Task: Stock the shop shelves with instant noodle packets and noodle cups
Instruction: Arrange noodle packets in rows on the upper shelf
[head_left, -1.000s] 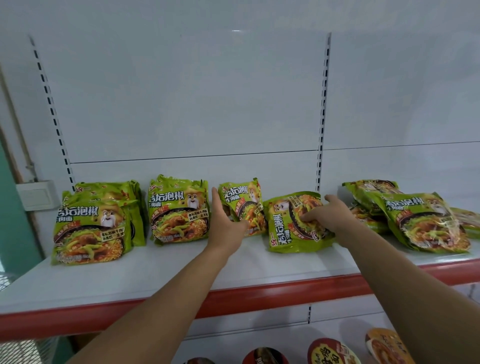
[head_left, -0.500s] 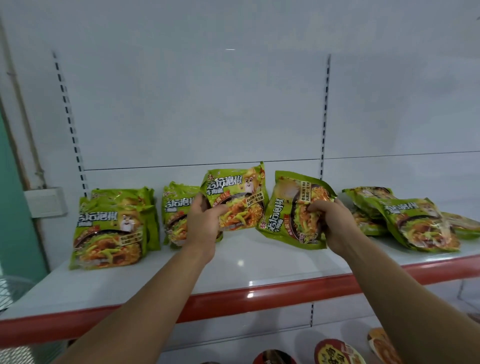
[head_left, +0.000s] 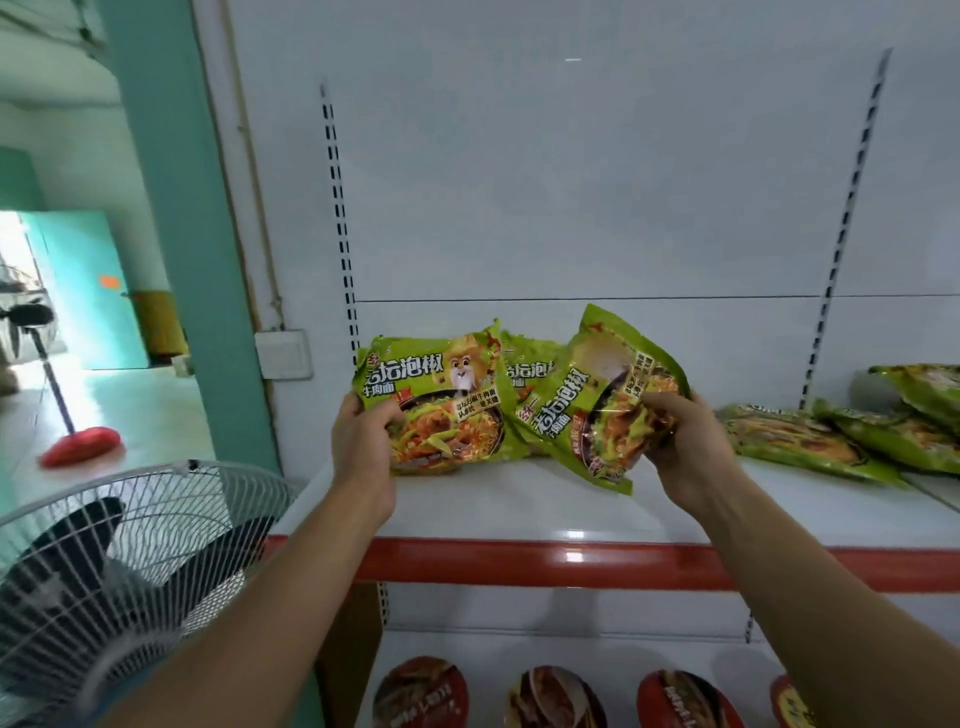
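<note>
The left hand (head_left: 363, 447) pinched the lower left corner of a green instant noodle packet (head_left: 441, 400), its grip curled onto the wrapper with the thumb across the front. The packet was upright with its print facing the camera, low over the white shelf (head_left: 519, 512). Whether its bottom edge touched the shelf could not be told.

The right hand (head_left: 680, 447) had its grip closed on the lower right side of a second green packet (head_left: 592, 395), fingers curled into the crumpled wrapper. That packet was tilted, its lettering running sideways and its lower corner hanging just above the shelf. The two held packets met at their inner edges.

Behind and between them a third packet (head_left: 530, 364), mostly hidden, stood near the white back panel (head_left: 571, 182). Farther right on the same shelf, well apart from the hands, a loose heap of green packets (head_left: 831, 447) lay flat and overlapping.

A red strip (head_left: 571, 564) ran along the shelf's front edge. On the shelf below, a row of red-lidded noodle cups (head_left: 421, 691) showed at the bottom of the frame. A caged fan (head_left: 104, 571) stood at lower left, beside the shelving's end.
</note>
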